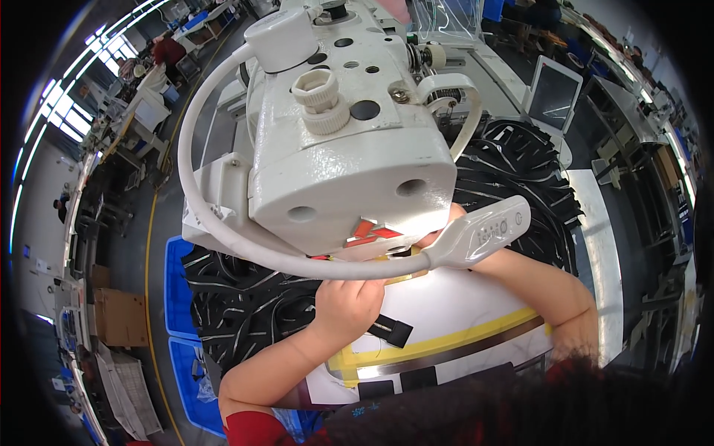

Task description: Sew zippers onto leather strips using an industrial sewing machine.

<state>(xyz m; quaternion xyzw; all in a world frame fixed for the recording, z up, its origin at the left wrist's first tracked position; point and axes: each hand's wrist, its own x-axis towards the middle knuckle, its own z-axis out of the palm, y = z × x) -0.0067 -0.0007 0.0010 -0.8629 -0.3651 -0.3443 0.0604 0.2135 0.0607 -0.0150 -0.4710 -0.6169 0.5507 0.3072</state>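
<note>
A white industrial sewing machine [349,163] fills the upper middle, with a white lamp [480,230] on a curved cable across its front. My left hand [349,308] is closed below the machine head, its fingers curled over a short black strip [390,331] with a pale metallic line along it. My right hand [445,221] reaches in behind the lamp beneath the head; its fingers are mostly hidden. The white work surface [446,305] under my forearms has yellow tape along its front. Red markers [372,233] show on the machine's lower front.
Heaps of black straps [245,312] flank the machine. Blue bins [182,290] stand at left, cardboard boxes [119,320] beyond them across an aisle. A screen [554,93] is behind at right. Other people [167,56] sit at distant workstations.
</note>
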